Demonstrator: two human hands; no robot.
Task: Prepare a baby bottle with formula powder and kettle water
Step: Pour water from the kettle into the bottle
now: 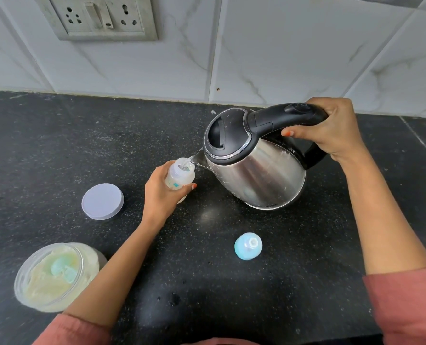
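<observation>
A steel kettle [254,175] with a black lid and handle is tilted to the left, and my right hand [328,130] grips its handle. Water runs from its spout into the open mouth of a small clear baby bottle [179,176]. My left hand [162,195] holds that bottle from the left, just above the black counter [57,145]. An open jar of pale formula powder [55,275] with a blue scoop lying in it stands at the front left. The blue bottle cap with its teat [248,246] rests on the counter in front of the kettle.
The jar's round grey lid [103,201] lies flat left of my left hand. A white tiled wall with a socket plate [100,17] rises behind the counter. A dark kettle base shows behind the kettle under my right hand.
</observation>
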